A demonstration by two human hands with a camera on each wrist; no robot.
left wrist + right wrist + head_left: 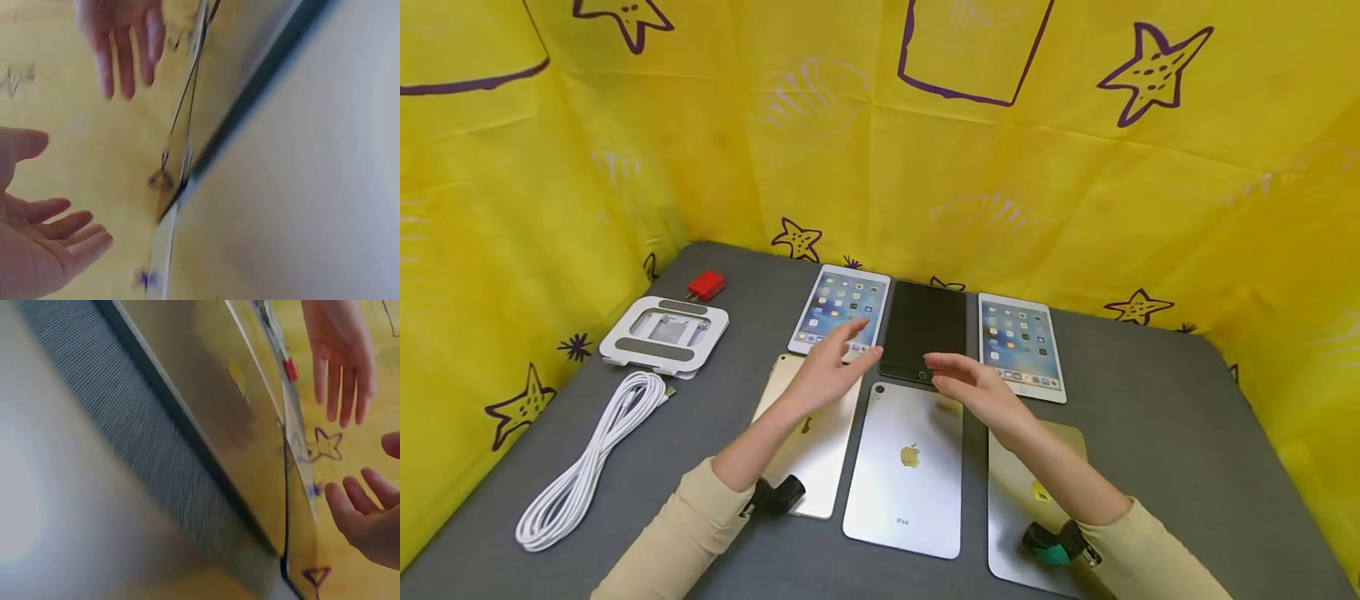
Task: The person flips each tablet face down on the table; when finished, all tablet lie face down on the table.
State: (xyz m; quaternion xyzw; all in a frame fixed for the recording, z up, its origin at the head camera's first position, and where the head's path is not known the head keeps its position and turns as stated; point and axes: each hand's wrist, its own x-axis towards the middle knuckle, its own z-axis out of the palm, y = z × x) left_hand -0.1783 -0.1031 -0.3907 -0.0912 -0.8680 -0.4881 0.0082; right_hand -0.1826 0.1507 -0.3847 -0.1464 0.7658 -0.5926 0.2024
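Observation:
My left hand [827, 375] is held in the air over a gold-backed tablet [820, 471] and the lower edge of a white tablet [835, 304] with a lit screen. Facing it, my right hand [985, 400] hovers near a black tablet [925, 321] and a silver iPad [904, 500] lying face down. Both hands hold nothing, fingers extended and apart from each other. Under the right forearm lies another face-down tablet [1011, 533], partly hidden. A second white tablet [1019, 337] with a lit screen is at the back right. Each wrist view shows both hands [37, 250] [369, 519] with fingers spread.
At the left are a red plug adapter [707, 286], a white and grey folding stand [655, 343] and a coiled white cable [591, 458]. A yellow patterned cloth [865, 167] hangs round the back and sides of the grey table [1180, 467].

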